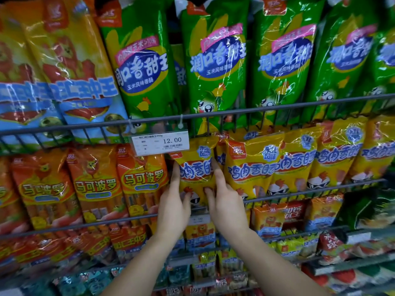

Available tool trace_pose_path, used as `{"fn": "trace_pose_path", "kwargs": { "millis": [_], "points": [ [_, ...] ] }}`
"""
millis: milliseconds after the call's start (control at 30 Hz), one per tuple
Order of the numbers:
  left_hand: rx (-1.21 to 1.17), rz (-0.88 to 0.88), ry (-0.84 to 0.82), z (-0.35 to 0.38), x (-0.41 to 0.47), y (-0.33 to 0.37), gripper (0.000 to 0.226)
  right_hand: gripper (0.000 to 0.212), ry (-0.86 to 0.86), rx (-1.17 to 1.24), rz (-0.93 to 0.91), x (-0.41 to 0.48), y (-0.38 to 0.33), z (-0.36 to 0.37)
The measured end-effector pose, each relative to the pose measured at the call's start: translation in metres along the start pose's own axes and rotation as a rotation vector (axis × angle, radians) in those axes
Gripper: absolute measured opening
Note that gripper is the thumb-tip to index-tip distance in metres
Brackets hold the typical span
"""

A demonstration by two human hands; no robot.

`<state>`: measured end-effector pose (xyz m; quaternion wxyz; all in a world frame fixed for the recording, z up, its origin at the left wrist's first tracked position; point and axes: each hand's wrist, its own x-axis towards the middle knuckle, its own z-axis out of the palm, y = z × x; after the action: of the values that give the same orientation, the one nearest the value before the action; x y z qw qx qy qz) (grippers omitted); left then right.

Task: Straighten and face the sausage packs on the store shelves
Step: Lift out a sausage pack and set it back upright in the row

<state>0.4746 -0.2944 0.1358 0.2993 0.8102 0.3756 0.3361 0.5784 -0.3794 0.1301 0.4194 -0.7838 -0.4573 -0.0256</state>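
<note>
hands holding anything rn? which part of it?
The left hand and right hand hold one yellow sausage pack by its side edges, one hand on each, thumbs on its front.

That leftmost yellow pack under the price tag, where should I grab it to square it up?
Probably best to take the yellow pack by its two long side edges at mid-height, from the front. It stands tall and narrow; the wire rail crosses its bottom and the price tag overlaps its top corner.
</note>
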Motion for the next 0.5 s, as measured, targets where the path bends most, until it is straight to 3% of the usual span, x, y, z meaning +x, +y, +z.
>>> {"fn": "trace_pose_path", "kwargs": {
  "millis": [500],
  "points": [
    [0.158,0.080,0.048,0.0030,-0.0049,-0.0050,0.084,0.073,0.011,-0.031,0.042,0.0020,0.0051,0.0053]
  ]
}}
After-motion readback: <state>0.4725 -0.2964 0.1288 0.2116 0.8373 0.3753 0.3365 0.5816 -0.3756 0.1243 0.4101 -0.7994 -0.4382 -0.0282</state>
